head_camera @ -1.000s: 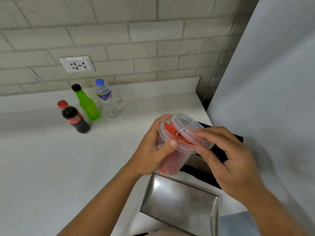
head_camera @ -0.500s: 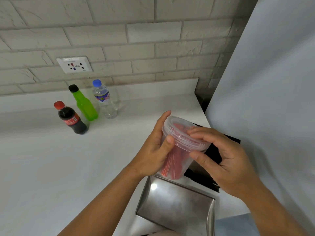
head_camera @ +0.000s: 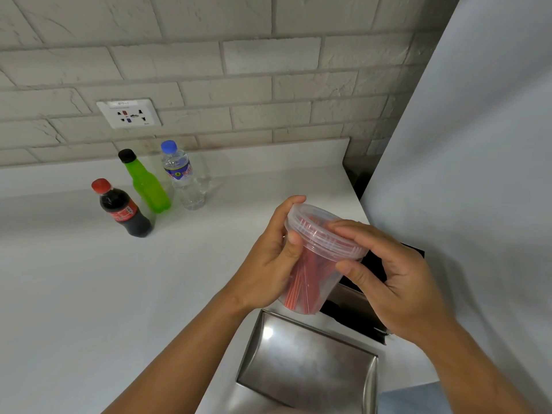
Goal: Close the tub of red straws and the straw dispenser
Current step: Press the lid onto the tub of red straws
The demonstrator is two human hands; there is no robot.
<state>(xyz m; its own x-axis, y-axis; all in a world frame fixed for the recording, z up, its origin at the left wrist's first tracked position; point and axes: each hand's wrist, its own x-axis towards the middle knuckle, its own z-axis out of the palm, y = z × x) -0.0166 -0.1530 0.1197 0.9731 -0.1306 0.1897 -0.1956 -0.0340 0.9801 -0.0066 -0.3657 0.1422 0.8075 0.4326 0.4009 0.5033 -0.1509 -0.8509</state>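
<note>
A second ago the clear lid (head_camera: pixel 321 231) stood tilted, propped off the tub's mouth with the red straws (head_camera: pixel 307 279) bare beneath it; now it lies flat across the rim, and the tub (head_camera: pixel 310 273) has tipped a little further toward the white wall panel (head_camera: pixel 478 144).

The left hand (head_camera: pixel 268 264) is closed around the tub's side, thumb pressed on the wall just under the lid's edge and fingertips hooked over the far rim. The right hand (head_camera: pixel 391 282) is curled on the lid, fingers laid across its top and thumb tucked under its near edge. So both grips are shut on the same thing: left on the tub, right on its lid.

The tub is held in the air above the straw dispenser (head_camera: pixel 307 366), whose steel flap lies open below it, with the black cavity (head_camera: pixel 352 318) just behind.

The lid looks seated but whether it has snapped home all round cannot be told. To finish well, I judge the right hand should walk its pressure around the whole rim, squeezing down against the left hand's hold, and keep the tub from tipping more until it clicks. The dispenser is still open, so that half of the task remains.
</note>
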